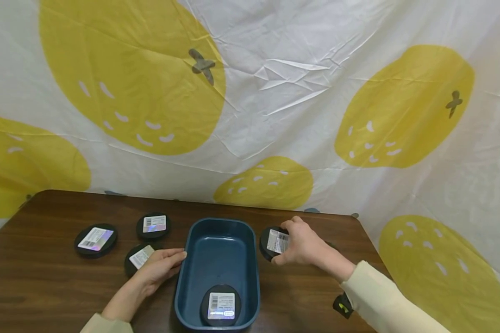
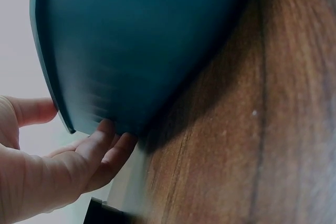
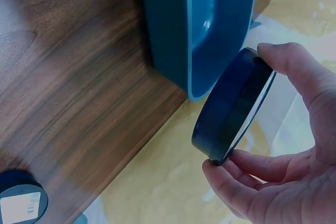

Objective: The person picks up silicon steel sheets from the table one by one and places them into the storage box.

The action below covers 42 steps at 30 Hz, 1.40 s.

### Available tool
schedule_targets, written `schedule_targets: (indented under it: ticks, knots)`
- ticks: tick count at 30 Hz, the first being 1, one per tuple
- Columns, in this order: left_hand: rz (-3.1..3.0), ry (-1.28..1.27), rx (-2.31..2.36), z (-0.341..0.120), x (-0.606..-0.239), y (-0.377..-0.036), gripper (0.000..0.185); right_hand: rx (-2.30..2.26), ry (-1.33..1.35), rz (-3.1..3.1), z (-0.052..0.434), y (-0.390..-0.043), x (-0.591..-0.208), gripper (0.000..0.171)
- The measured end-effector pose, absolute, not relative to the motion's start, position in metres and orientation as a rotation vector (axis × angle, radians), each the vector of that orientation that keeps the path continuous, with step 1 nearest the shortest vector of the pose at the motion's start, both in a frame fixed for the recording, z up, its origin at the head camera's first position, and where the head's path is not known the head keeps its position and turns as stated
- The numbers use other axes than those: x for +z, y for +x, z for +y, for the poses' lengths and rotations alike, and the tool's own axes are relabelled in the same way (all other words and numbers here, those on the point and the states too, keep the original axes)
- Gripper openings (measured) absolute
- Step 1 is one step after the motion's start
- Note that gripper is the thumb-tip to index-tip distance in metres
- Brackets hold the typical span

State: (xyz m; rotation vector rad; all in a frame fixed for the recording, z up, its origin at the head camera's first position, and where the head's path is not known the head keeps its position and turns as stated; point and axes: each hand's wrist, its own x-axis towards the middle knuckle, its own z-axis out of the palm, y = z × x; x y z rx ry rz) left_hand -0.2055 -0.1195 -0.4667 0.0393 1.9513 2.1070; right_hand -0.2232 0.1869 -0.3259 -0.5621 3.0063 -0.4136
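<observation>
One puck (image 1: 276, 242) pinched in the right hand (image 1: 302, 242), off the table.
Left hand (image 1: 160, 266), fingers straight, steadies the bin (image 1: 219, 227); a loose edge grip (thumb and fingertips only) could drop it.

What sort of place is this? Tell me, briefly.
Probably a staged recording setup, not a lived-in room: a wooden table against a creased lemon-print sheet, with just a blue tub and labelled black tins.

label print (image 1: 221, 306) unreadable, tub (image 2: 142, 40) blurred
</observation>
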Motion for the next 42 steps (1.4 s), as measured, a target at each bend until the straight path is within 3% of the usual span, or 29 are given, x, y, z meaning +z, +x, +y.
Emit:
schedule_targets:
  ticks: [42]
  knots:
    - [1.944, 0.041, 2.104, -0.119, -0.467, -0.206, 0.046, -0.423, -0.74, 2.963, 0.159, -0.208, -0.315, 0.076]
